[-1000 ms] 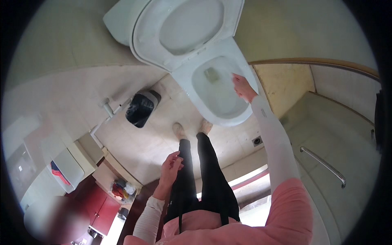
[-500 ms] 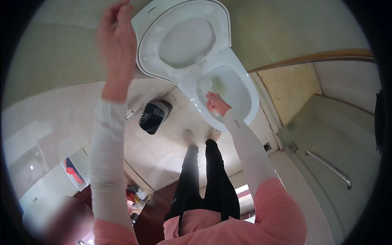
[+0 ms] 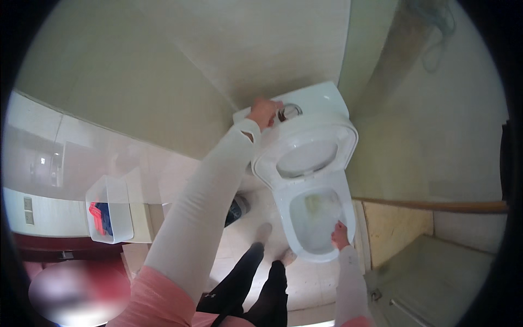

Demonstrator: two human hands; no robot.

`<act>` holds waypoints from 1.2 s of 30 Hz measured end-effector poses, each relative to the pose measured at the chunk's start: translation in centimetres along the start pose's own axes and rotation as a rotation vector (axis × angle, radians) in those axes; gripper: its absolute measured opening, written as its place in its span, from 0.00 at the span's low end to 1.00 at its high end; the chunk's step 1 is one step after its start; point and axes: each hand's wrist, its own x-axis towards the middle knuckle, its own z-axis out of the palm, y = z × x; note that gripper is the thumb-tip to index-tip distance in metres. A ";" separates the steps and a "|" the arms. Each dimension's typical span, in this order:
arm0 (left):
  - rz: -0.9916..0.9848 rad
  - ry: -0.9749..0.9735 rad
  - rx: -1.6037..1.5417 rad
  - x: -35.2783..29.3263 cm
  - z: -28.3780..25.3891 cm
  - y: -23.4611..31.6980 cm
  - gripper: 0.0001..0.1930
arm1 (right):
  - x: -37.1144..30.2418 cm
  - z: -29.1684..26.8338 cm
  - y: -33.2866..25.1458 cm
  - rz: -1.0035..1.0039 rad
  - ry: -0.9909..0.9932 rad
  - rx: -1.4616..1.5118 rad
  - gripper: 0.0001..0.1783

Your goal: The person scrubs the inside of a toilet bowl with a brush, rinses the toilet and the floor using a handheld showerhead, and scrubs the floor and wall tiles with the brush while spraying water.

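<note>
My left hand [image 3: 264, 112] reaches to the white toilet tank [image 3: 321, 98], fingers curled and one finger at the edge of the round chrome flush button [image 3: 292, 111]. Below it the toilet lid and seat [image 3: 306, 155] stand raised. My right hand [image 3: 340, 236] is closed at the right front of the toilet bowl [image 3: 297, 231]. From it a white shape, seemingly the head of a toilet brush [image 3: 334, 206], extends into the bowl; its handle is mostly hidden by my fingers. A yellowish-green patch [image 3: 314, 206] shows inside the bowl.
A dark bin [image 3: 237, 211] stands left of the toilet, partly behind my left arm. Further left is a white plastic basket [image 3: 109, 210] with red and blue items. Walls close in behind the toilet. A metal handle [image 3: 411, 313] sits on a panel at the lower right.
My left hand has come from raised in the air at the left onto the tank by the flush button. My right hand has shifted to the bowl's right side. The view has tilted up.
</note>
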 end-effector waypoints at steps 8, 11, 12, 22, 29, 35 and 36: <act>-0.124 -0.298 0.137 -0.8 -3.0 0.8 0.18 | -5.8 10.9 5.6 0.024 -0.335 -0.647 0.17; -0.076 -0.408 0.308 0.3 -3.8 0.9 0.24 | -9.8 5.5 9.6 0.006 -0.163 -0.948 0.23; -0.038 -0.392 0.351 0.3 -3.1 1.2 0.22 | -10.6 2.9 10.7 -0.007 -0.062 -1.001 0.25; 0.064 -0.306 0.602 1.9 -1.5 0.5 0.18 | -13.2 0.7 13.5 0.051 0.188 -0.470 0.26; 0.017 -0.256 0.553 1.6 -1.1 0.6 0.12 | -13.6 4.0 13.1 0.086 0.258 -0.464 0.25; 0.042 -0.253 0.555 3.4 -0.2 0.0 0.13 | -12.7 2.9 14.9 -0.079 0.512 -0.822 0.20; 0.072 -0.228 0.547 2.8 -0.4 0.0 0.13 | -12.9 3.6 14.8 -0.121 0.549 -0.919 0.20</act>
